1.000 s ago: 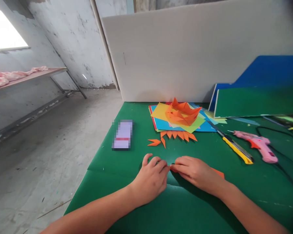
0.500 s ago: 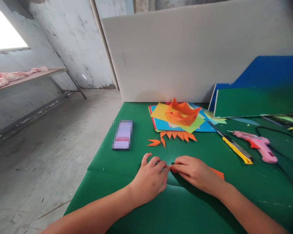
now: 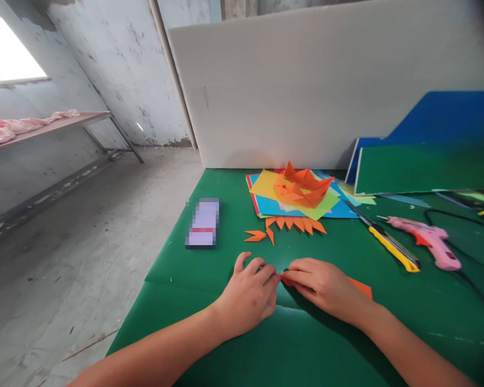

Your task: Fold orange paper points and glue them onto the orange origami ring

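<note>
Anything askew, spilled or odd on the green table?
Slightly: the paper stack is askew, its sheets turned at different angles under the folded orange ring. I see no spill. The pixelated purple object can't be judged, and the right hand mostly hides the orange piece at its fingertips.

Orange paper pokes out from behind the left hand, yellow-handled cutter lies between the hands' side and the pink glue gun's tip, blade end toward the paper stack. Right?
One slip: the orange paper pokes out from behind the right hand, not the left. The head view shows it. The rest stands.
</note>
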Demonstrator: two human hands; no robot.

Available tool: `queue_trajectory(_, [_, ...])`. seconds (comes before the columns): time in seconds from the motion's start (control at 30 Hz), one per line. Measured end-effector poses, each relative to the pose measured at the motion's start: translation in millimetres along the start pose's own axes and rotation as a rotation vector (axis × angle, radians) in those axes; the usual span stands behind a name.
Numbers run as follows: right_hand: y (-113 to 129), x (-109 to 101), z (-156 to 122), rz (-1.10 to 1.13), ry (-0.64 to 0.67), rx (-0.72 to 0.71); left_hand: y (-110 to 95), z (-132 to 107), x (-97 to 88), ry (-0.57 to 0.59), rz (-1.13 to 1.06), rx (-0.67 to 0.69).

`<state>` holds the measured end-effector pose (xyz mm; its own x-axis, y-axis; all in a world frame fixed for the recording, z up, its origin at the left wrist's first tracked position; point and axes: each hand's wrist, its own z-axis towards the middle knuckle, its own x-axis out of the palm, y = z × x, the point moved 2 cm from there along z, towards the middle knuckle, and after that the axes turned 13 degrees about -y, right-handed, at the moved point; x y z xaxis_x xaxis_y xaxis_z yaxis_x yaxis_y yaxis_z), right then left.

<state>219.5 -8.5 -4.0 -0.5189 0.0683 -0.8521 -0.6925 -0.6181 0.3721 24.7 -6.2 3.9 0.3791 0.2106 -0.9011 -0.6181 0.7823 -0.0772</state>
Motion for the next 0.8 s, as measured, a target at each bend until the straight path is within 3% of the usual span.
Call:
queue_trajectory(0.4, [0.4, -0.9, 0.9, -0.006, 0.007, 0.006, 0.6, 2.2, -0.6, 0.017, -0.016, -0.025])
queue_trajectory(0.8, [6.6, 0.6, -1.2, -0.125, 0.026, -0.104, 5.4, 2.0, 4.2, 0.002, -0.079, -0.049])
